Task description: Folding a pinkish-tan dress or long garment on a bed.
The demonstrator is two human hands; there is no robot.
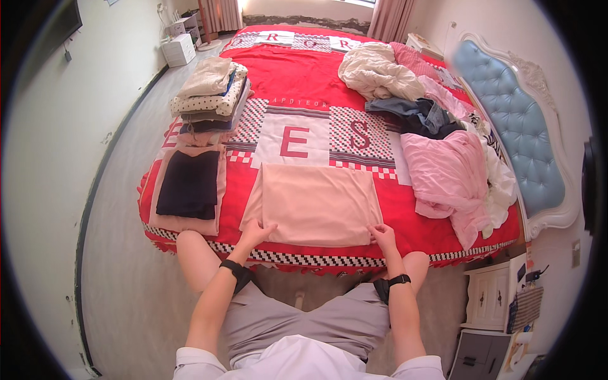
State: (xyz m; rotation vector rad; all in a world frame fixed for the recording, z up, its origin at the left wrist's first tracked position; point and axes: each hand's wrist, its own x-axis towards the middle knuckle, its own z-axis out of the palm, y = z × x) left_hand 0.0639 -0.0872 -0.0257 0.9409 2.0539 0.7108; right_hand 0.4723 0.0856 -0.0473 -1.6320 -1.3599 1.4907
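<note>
A pale peach cloth, folded into a wide rectangle, lies on the bed in front of me. A narrow flap of it slants out along its left side. At its near left corner my left hand grips the edge, thumb pointing right across the fabric. My right hand pinches the near right corner between thumb and fingers. Left of the cloth, a folded black garment rests on a folded peach piece.
A tall stack of folded clothes stands at the bed's left. Rumpled pink fabric, blue jeans and a cream heap lie on the right, near the blue tufted headboard. A white cabinet stands at the lower right.
</note>
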